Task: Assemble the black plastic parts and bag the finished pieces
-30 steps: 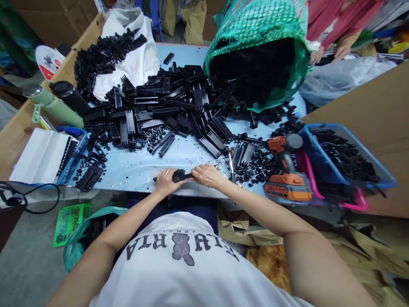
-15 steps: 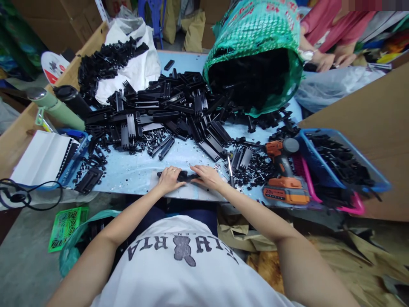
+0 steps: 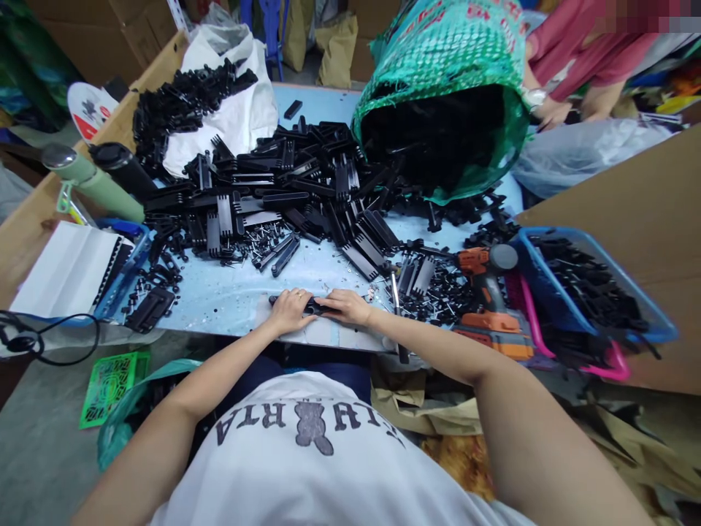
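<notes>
Light-blue tabletop (image 3: 235,292), near edge: your left hand (image 3: 290,310) and right hand (image 3: 346,307) both bear down on one long black plastic strip (image 3: 313,304) lying flat between them. Fingers (image 3: 293,298) bent low over it, gripping its ends, not fisted; its left tip pokes out past your left hand. Looks like one piece in work. Orange cordless drill (image 3: 487,292) lies just right, untouched. Further back, a heap of black comb-like plastic parts (image 3: 285,190) spills from the green woven sack (image 3: 443,73). I'd say most is left.
</notes>
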### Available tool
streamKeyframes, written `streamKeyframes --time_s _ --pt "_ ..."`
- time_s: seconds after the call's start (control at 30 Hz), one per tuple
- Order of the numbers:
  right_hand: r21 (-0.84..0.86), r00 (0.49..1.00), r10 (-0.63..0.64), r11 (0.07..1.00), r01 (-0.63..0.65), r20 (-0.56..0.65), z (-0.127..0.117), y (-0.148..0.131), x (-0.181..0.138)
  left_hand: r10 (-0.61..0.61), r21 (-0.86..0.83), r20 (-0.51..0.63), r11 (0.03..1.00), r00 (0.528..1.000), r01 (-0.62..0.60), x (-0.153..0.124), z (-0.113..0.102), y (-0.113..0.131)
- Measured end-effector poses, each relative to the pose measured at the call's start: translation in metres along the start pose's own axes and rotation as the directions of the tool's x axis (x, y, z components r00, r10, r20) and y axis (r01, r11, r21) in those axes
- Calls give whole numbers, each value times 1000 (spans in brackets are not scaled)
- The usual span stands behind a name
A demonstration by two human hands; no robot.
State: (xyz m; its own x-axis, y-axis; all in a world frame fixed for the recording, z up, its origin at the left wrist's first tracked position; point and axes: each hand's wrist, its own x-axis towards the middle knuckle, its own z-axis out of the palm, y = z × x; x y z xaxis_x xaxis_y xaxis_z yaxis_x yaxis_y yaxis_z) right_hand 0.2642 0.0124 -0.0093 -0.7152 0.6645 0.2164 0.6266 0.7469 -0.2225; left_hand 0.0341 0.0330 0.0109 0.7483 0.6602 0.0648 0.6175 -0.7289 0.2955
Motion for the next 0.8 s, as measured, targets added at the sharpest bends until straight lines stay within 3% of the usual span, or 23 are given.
streamKeyframes --time_s 0.1,0.23,0.3,0.43,0.57,0.67,0.8 --pt "-95 997 18 995 -11 80 -11 -1 0 51 73 20 996 999 -52 -2 -4 -1" --pt "-299 961 265 926 -230 82 -22 -11 -3 10 192 -7 981 1000 -8 -5 -8 -8" --pt "-335 948 304 906 -258 92 -24 -20 -5 0 210 -44 978 999 9 -11 -8 -10" --pt "-326 974 201 932 -157 105 -34 -40 -9 120 197 -172 977 978 -86 -35 -12 -3" --pt "-247 998 31 969 -16 56 -60 -60 -3 123 122 -305 988 944 -89 -58 -33 7" --pt "-59 990 -126 991 122 -61 -87 -83 8 170 -90 -366 972 915 -216 -69 -65 16" --pt "283 938 -252 906 315 -236 -109 -112 27 194 -488 -436 769 879 -412 -80 -102 35"
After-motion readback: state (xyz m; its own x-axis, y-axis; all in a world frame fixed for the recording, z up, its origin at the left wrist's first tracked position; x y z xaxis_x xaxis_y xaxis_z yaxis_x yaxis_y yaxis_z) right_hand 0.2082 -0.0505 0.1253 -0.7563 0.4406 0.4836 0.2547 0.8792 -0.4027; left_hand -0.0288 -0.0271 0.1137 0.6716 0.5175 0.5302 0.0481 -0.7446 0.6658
